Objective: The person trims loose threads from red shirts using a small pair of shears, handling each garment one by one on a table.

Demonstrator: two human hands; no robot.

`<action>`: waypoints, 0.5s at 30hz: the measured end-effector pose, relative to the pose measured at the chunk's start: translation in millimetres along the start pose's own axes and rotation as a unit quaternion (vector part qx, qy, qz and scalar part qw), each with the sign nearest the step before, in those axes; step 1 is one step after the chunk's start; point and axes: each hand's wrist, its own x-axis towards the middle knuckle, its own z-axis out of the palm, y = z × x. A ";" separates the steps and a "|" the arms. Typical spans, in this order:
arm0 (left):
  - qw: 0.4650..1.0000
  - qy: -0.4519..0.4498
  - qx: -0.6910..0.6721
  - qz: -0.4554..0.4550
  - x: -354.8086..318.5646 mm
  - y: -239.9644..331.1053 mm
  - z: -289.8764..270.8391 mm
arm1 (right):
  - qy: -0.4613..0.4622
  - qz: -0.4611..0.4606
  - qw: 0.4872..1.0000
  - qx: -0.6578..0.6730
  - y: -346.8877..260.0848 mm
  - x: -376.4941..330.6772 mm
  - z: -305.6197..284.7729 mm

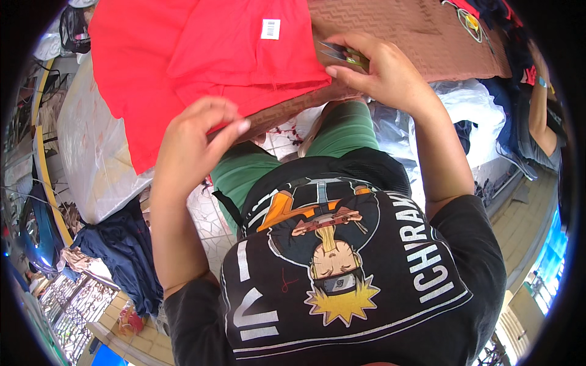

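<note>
A red garment (pixel 140 61) lies across the work surface in front of me, a white barcode sticker (pixel 270 29) on its upper layer. My left hand (pixel 195 137) is over the garment's near edge. Its fingers are bent, with the thumb apart from them and nothing visible in between. On the right, my right hand (pixel 394 73) grips a small pair of thread snips (pixel 336 52) with pointed metal blades and a green-yellow part. The blades point left, close beside the garment's right edge. My palm and fingers hide part of the handle.
Brown patterned cloth (pixel 403 30) covers the surface, with a pale cord and yellow item (pixel 470 23) at the far right. Clear plastic wrapping (pixel 85 140) stands at left, more plastic (pixel 464 110) at right. Dark cloth (pixel 119 256) lies lower left. Another person's arm (pixel 538 104) shows far right.
</note>
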 end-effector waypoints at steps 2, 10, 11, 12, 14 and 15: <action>0.991 0.127 -0.012 0.047 18.0 9.1 21.0 | 0.038 -0.040 0.998 0.034 -12.9 8.9 6.6; 0.967 0.249 0.046 0.014 57.4 -9.4 87.3 | 0.025 -0.033 0.988 0.151 -17.2 20.2 55.9; 0.964 0.260 0.055 0.025 56.8 -11.1 89.9 | 0.012 -0.013 0.989 0.147 -14.4 18.7 58.8; 0.960 0.271 0.063 0.035 56.5 -12.1 91.6 | -0.002 0.006 0.990 0.142 -11.3 16.9 62.1; 0.961 0.264 0.070 0.032 55.2 -12.5 91.0 | 0.014 0.000 0.987 0.157 -5.2 14.8 66.3; 0.962 0.261 0.074 0.031 54.7 -12.7 90.1 | 0.009 0.004 0.987 0.160 -5.7 14.5 64.7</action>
